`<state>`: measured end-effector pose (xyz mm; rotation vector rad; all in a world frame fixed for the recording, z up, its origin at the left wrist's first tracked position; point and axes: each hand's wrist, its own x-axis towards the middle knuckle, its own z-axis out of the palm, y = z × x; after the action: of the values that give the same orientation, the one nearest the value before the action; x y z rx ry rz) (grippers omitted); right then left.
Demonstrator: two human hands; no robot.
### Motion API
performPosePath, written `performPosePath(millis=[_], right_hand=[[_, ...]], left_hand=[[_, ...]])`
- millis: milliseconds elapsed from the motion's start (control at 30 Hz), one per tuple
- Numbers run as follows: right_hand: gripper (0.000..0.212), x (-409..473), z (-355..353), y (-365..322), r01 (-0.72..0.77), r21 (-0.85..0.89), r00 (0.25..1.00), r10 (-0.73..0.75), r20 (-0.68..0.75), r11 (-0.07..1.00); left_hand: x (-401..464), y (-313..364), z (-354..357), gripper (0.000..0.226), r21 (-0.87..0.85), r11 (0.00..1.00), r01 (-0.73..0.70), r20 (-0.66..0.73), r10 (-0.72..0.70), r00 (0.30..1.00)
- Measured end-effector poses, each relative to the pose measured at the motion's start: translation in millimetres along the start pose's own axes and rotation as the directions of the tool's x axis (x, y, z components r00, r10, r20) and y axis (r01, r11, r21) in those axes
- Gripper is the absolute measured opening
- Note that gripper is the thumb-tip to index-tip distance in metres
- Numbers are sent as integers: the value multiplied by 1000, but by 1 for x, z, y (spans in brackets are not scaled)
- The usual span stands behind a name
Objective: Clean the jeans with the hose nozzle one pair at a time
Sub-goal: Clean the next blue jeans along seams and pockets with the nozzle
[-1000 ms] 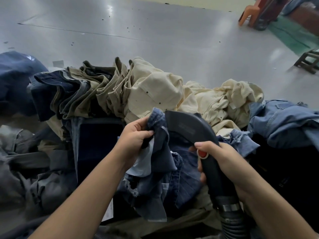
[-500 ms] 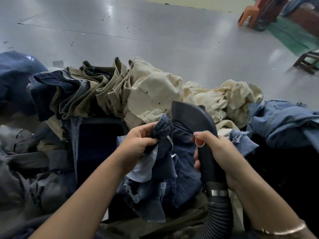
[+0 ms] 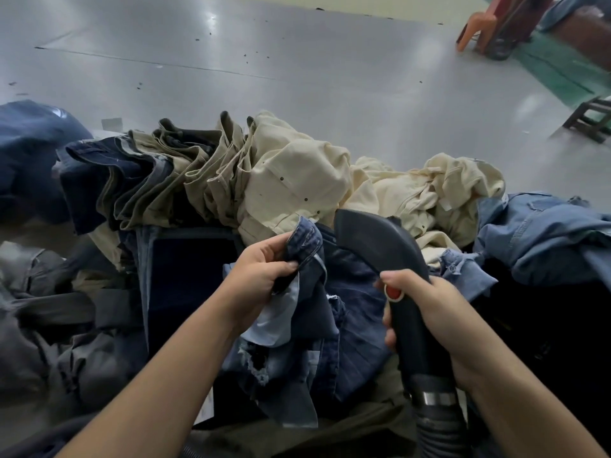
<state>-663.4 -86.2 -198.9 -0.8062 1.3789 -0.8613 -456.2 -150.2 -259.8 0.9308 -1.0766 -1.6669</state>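
A pair of dark blue jeans [image 3: 350,328] with a frayed hole lies bunched in front of me. My left hand [image 3: 261,276] grips its waistband and lifts the fabric. My right hand [image 3: 426,312] is wrapped round the black hose nozzle [image 3: 380,246], thumb beside its red button [image 3: 393,291]. The nozzle's wide mouth points up and left, just right of the held waistband and above the jeans. A ribbed black hose [image 3: 439,428] runs down from the nozzle.
Cream and khaki trousers [image 3: 297,183] are heaped behind the jeans. Light blue denim [image 3: 545,236] lies right, grey garments [image 3: 49,325] left, dark blue ones [image 3: 29,153] far left. Beyond is bare grey floor [image 3: 297,61], an orange chair [image 3: 479,24] and a stool [image 3: 591,120].
The nozzle has risen and moved forward over the jeans. My left hand has lifted the waistband a little higher and forward.
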Motion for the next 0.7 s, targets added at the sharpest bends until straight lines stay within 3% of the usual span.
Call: performPosePath(millis=[133, 367, 533, 633, 700], right_hand=[[30, -1, 12, 9, -17, -46, 999, 19, 49, 999], [24, 24, -4, -5, -6, 158, 999, 12, -36, 987], [51, 33, 0, 2, 97, 99, 994, -102, 48, 990], [25, 39, 12, 4, 59, 83, 994, -66, 88, 995], [23, 41, 13, 6, 61, 41, 995, -64, 83, 997]], left_hand=[[0, 1, 6, 52, 64, 998, -15, -18, 16, 1000], [-7, 9, 13, 60, 218, 976, 11, 53, -23, 998], [-9, 11, 18, 52, 325, 945, -36, 137, -9, 990], [-9, 10, 18, 51, 414, 906, -90, 173, 18, 985], [-8, 10, 15, 43, 399, 914, -77, 135, 25, 991]])
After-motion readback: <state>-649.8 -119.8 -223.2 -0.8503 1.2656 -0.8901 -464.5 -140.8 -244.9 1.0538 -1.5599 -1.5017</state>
